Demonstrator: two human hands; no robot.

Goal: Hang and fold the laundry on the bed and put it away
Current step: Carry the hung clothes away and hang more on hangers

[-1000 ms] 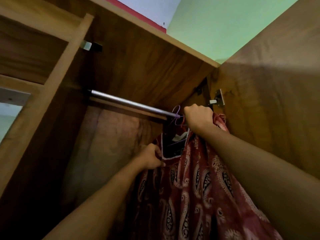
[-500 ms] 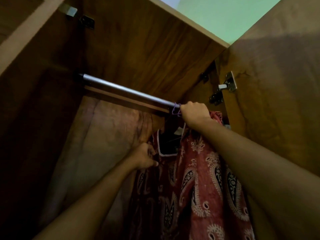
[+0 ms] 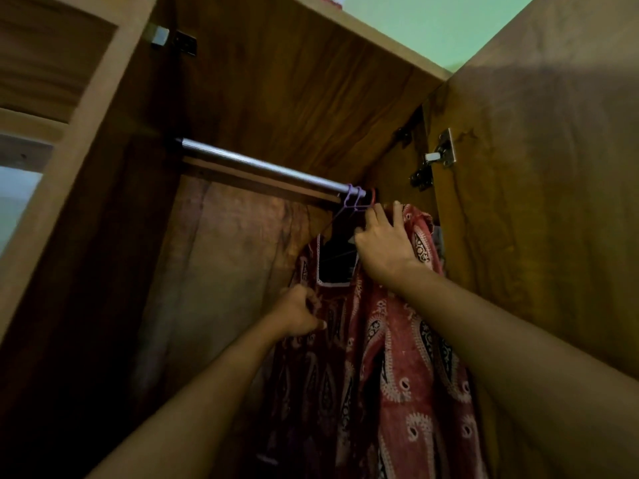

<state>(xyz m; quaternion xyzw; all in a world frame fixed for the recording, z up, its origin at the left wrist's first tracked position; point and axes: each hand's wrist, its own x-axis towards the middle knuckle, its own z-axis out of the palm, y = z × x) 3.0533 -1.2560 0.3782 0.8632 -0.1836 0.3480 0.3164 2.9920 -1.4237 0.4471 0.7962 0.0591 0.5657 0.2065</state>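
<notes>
Red paisley dress [image 3: 397, 357] on purple hanger [image 3: 350, 198], left fingers [image 3: 313, 302] pinching its front, right fingers [image 3: 375, 218] loose at shoulder.

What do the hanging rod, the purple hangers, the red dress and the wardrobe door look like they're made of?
The rod: metal, likely polished steel or chrome; bright streak along it. The hangers: thin purple, probably plastic or coated wire. The dress: soft printed cloth, maybe cotton; drapes in folds. The wardrobe door: wood-grain board, matte, possibly laminate.
</notes>
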